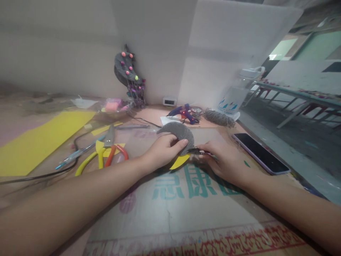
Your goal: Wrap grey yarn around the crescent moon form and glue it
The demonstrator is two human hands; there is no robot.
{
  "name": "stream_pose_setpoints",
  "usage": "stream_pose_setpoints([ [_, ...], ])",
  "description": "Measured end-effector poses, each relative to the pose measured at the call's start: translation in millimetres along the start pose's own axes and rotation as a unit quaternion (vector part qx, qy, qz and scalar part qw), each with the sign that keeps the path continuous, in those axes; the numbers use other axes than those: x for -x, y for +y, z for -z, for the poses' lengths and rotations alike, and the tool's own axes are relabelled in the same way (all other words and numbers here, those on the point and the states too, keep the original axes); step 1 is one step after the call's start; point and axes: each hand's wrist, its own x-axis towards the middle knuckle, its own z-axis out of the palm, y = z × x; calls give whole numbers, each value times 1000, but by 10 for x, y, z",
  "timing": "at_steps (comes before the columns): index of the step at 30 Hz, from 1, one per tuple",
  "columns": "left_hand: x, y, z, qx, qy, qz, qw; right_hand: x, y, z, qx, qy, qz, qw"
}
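left hand holds a grey curved piece

The fuzzy grey crescent-shaped piece sits in the middle, under the person's left hand, with the yellow-and-orange-handled metal scissors to its left and the flat dark-screened phone to its right. Beyond it, on the far side, the dark blue plastic glue gun lies left of the grey yarn bundle, and the pompom-dotted grey crescent ornament stands farther left.

A table carries a phone, yarn and a yellow sheet
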Motion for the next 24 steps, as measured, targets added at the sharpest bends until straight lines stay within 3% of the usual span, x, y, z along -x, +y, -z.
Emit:
stream_pose_setpoints([
  [9,-2,25,5,-15,-11,-1,1000,15,17,-38,58,20,53,997],
  [24,-24,-18,-2,-2,-8,-21,1000,-9,42,-49,49,28,71,996],
])
